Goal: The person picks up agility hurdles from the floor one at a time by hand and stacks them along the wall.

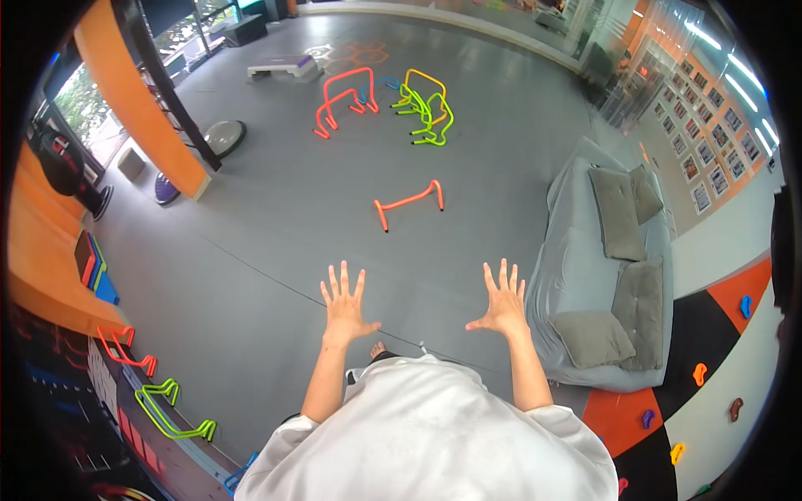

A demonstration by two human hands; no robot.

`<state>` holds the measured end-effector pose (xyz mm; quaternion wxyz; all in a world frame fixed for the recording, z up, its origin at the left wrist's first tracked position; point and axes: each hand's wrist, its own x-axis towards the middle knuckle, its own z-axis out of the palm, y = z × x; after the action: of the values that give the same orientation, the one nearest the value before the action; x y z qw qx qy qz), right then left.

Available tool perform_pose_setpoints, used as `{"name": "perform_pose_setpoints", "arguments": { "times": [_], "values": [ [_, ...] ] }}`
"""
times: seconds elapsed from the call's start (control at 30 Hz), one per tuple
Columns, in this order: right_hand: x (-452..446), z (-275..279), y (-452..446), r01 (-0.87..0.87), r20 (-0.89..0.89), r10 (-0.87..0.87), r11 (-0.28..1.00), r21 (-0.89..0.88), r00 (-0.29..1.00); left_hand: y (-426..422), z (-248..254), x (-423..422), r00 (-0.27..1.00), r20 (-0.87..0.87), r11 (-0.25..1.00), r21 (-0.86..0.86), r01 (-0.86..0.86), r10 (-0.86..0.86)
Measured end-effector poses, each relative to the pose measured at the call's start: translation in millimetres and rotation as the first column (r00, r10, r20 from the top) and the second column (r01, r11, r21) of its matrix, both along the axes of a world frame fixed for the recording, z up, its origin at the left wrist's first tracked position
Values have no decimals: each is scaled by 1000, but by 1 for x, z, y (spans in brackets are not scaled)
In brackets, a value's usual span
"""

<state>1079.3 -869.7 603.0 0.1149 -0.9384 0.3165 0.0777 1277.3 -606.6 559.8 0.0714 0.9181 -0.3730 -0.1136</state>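
Both arms reach forward over the grey floor [276,217]. My left hand [344,309] is held up with its fingers spread, and nothing is in it. Level with it, my right hand [501,307] is likewise spread and bare, close to the sofa's left side. Neither hand touches anything. Beyond them, a low orange hurdle [407,200] stands alone on the floor. Farther off are red hurdles [349,73] and a cluster of green hurdles [439,125], with a yellow hurdle [426,75] and blue pieces among them.
A grey covered sofa [568,267] with cushions lines the right, beside a wall with climbing holds [700,374]. At left stand an orange pillar [138,92], balance domes [224,138] and more hurdles [171,409]. A step platform [282,65] lies at the back.
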Motion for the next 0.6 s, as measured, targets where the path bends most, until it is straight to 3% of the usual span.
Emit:
{"name": "perform_pose_setpoints", "arguments": {
  "times": [0.37,0.6],
  "values": [
    [123,-51,-66,62,-53,-56,992,114,997,-81,-35,139,997,-67,995,-94,18,-24],
    [254,-93,-180,-83,-41,95,970,230,995,-166,-63,224,994,-65,995,-36,-89,86]
  ]
}}
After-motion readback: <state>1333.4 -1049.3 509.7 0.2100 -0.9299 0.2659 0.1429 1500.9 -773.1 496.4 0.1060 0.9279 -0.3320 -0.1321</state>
